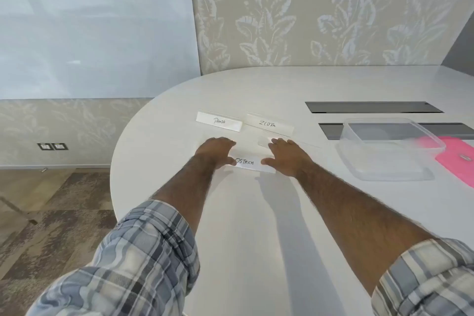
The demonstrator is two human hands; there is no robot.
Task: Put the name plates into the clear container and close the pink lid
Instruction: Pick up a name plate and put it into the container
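Head view: left hand (215, 151) and right hand (287, 155) are gripping the OSTRICH plate (247, 163) by its ends, mid-frame.
Other plates: PANDA plate (219, 121) and ZEBRA plate (268, 124) are standing just above.
Clear container (384, 161): sitting open at right, pink lid (459, 161) beside it.
Table (256, 226): its edge is curving down the left.

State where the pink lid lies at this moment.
In the head view, the pink lid lies on the table at far right, beside the clear container.

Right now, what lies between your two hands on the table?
The OSTRICH name plate, in the head view. The left hand sits at its left end, the right hand at its right end; whether either grips it is unclear.
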